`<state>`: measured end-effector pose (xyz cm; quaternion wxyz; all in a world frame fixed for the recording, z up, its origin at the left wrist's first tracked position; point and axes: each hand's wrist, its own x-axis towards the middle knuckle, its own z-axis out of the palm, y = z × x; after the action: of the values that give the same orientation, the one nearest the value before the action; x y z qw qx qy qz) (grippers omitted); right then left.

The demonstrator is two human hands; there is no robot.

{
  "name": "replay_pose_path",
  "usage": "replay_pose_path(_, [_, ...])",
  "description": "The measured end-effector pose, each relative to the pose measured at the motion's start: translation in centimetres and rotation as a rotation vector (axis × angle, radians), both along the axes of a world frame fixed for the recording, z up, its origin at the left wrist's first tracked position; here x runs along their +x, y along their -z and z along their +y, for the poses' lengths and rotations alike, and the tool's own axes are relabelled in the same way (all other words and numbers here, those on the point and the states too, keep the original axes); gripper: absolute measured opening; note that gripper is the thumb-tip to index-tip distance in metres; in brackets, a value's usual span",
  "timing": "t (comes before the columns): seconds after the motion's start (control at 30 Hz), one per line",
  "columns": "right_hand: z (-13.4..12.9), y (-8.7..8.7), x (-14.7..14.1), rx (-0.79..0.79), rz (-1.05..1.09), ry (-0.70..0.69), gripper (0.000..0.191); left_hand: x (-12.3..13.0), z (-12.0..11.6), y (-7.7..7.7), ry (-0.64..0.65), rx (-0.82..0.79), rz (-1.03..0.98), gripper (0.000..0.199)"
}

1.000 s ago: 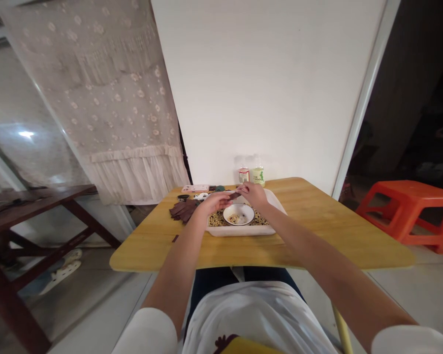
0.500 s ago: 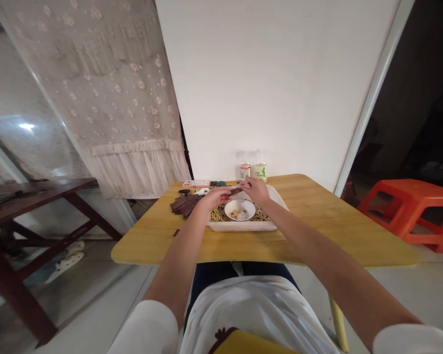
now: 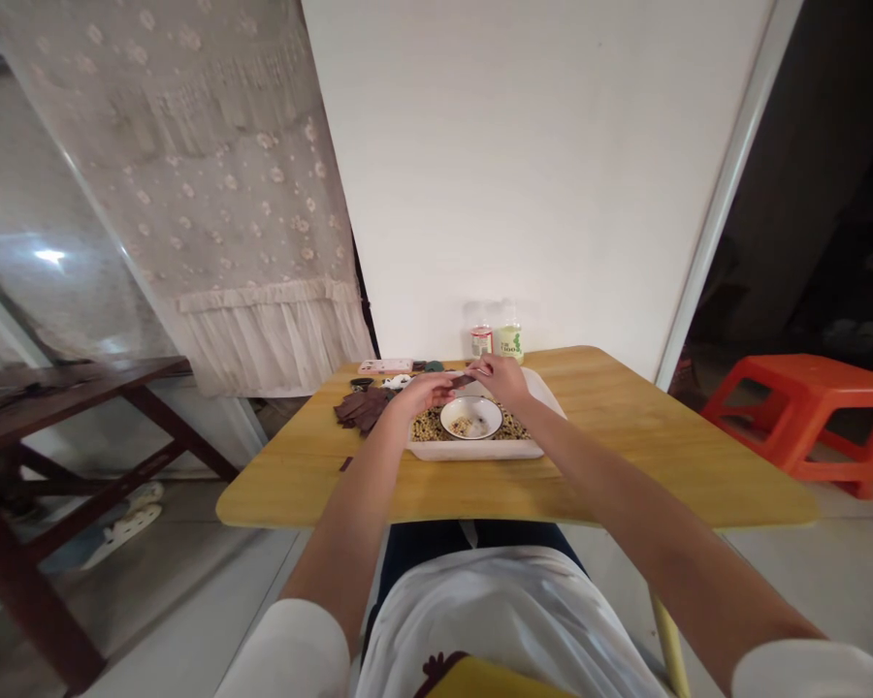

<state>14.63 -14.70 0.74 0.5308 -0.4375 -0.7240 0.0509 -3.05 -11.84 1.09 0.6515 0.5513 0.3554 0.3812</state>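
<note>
Both my hands meet above the back of a white tray (image 3: 472,451) filled with mixed pale and dark grains. My left hand (image 3: 423,391) is closed on one end of a small dark brown piece (image 3: 463,381). The fingertips of my right hand (image 3: 496,373) pinch the other end of it. Below the hands, a white bowl (image 3: 471,418) with a dark rim rests on the grains, with some pale bits inside. A pile of brown pieces (image 3: 362,410) lies left of the tray, beside my left wrist.
Two bottles, one with a red label (image 3: 481,339) and one green and white (image 3: 510,339), stand at the wall. A pink case (image 3: 385,366) lies at the table's back left. An orange stool (image 3: 807,407) is at the right, a dark wooden bench (image 3: 138,383) at the left.
The view has shifted slightly. Both hands stay over the tray with the brown piece between them, now held a little flatter.
</note>
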Motion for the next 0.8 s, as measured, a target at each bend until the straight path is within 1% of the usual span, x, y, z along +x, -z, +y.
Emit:
replay_pose_path(0.13, [-0.18, -0.01, 0.06, -0.007, -0.022, -0.051, 0.036, 0.04, 0.06, 0.09, -0.002, 0.004, -0.003, 0.018])
replay_pose_path(0.3, [-0.17, -0.1, 0.05, -0.018, 0.008, 0.04, 0.037, 0.06, 0.04, 0.09, 0.008, -0.001, -0.023, 0.018])
replay_pose_path(0.33, [-0.18, -0.1, 0.03, -0.017, 0.015, 0.037, 0.037, 0.05, 0.05, 0.09, 0.004, -0.003, -0.021, 0.018])
replay_pose_path(0.43, [-0.26, -0.08, -0.04, -0.016, 0.009, -0.033, 0.037, 0.0, 0.08, 0.1, 0.004, 0.006, -0.013, 0.017])
replay_pose_path(0.5, [-0.31, -0.07, -0.06, -0.027, 0.009, -0.05, 0.036, 0.0, 0.05, 0.09, 0.008, 0.006, -0.003, 0.017])
replay_pose_path(0.6, [-0.33, -0.09, 0.01, -0.046, 0.036, 0.016, 0.037, 0.05, -0.1, 0.01, -0.002, -0.007, 0.009, 0.018])
replay_pose_path(0.67, [-0.36, -0.11, 0.06, -0.042, 0.047, 0.03, 0.037, 0.09, -0.24, -0.07, -0.017, -0.007, 0.009, 0.016])
replay_pose_path(0.8, [-0.41, -0.12, 0.06, -0.027, 0.021, -0.03, 0.038, 0.08, -0.44, -0.22, -0.031, -0.002, 0.017, 0.018])
